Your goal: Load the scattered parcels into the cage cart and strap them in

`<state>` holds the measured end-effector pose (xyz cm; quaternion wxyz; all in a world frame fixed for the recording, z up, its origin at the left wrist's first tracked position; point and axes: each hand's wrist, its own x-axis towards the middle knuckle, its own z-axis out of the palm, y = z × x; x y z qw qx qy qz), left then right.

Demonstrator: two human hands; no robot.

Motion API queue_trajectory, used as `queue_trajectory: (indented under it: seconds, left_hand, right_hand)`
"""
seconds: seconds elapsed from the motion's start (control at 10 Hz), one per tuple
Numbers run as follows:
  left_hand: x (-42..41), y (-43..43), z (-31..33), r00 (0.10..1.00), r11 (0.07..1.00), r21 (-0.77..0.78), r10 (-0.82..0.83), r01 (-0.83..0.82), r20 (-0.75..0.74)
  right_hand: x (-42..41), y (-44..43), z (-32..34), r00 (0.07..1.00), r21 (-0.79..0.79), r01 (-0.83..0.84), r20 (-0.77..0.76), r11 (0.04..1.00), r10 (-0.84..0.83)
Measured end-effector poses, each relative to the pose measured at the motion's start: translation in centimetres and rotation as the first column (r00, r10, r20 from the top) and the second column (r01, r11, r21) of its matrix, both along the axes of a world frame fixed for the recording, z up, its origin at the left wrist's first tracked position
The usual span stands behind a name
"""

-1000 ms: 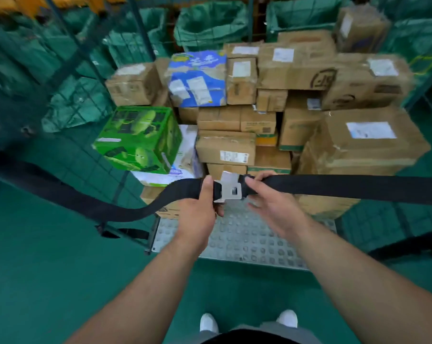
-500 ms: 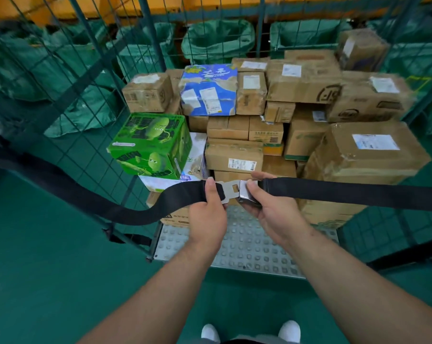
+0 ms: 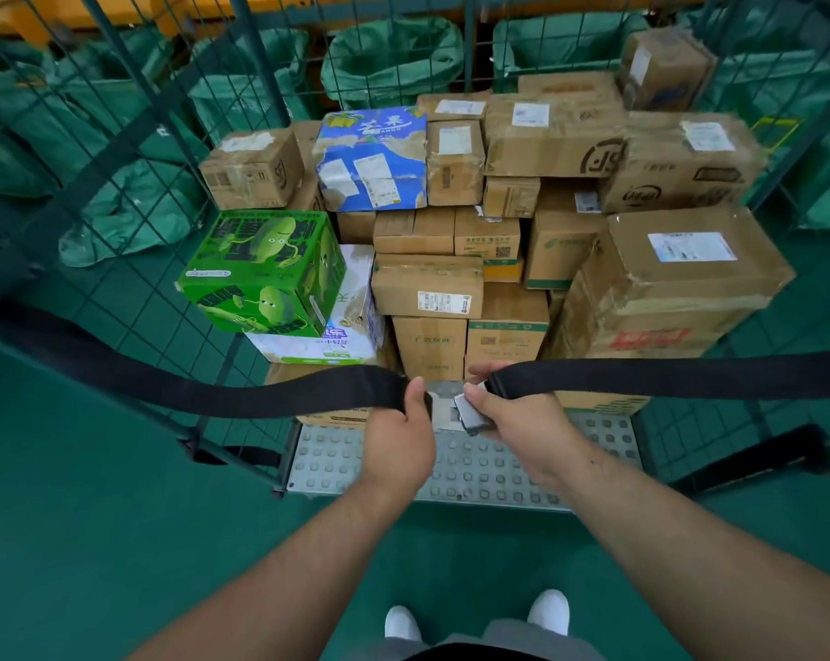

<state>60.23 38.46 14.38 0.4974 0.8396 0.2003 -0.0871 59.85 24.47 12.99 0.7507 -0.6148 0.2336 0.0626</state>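
**Strap ends meet low across the cart's open front**

A second ago the tongue plate [image 3: 444,412] stood up clear between the two thumbs. Half a second ago it lay level against the buckle [image 3: 471,415], in front of the lowest cartons. Now both metal pieces sit lower, over the studded cart floor [image 3: 451,474], and the buckle is tilted with more of its body showing. The parcels have not shifted.

The left grip [image 3: 398,436] is closed round the end of the left strap half [image 3: 260,395], thumb on top and fingers curled beneath. The right grip [image 3: 527,422] is wrapped round the buckle at the end of the right strap half [image 3: 689,379], thumb on its upper edge.

The parcels are stacked inside the cage cart [image 3: 258,64], behind the strap. A green box [image 3: 265,274] sits at the left, a blue box [image 3: 374,159] is higher up, and brown cartons [image 3: 689,279] fill the middle and right.

The tongue plate touches the buckle, but the left thumb covers part of the plate, so I cannot tell whether it is latched. Both strap halves run out of view at the sides, so their anchor points are unseen. The strap and hands cross the bottom row of cartons. A dark band [image 3: 761,455] low on the right is too blurred to identify.
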Motion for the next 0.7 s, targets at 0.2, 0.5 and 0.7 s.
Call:
queue_trajectory:
  seconds: [0.2, 0.5, 0.7]
  left_hand:
    - [-1.9, -3.1, -1.9, 0.983, 0.987, 0.028, 0.162, -0.160, -0.089]
    - [-1.4, -3.2, -5.2, 0.982, 0.997, -0.070, -0.045, 0.032, -0.184]
    - [-5.9, 0.1, -11.5, 0.752, 0.954, -0.288, -0.127, -0.086, -0.646]
  right_hand:
    - [-2.0, 0.4, -1.7, 0.997, 0.046, 0.063, -0.038, 0.997, -0.061]
    - [-3.7, -0.4, -5.4, 0.952, 0.269, -0.002, -0.296, 0.963, 0.084]
    - [-9.8, -2.4, -9.1, 0.787, 0.048, -0.102, -0.607, 0.994, 0.110]
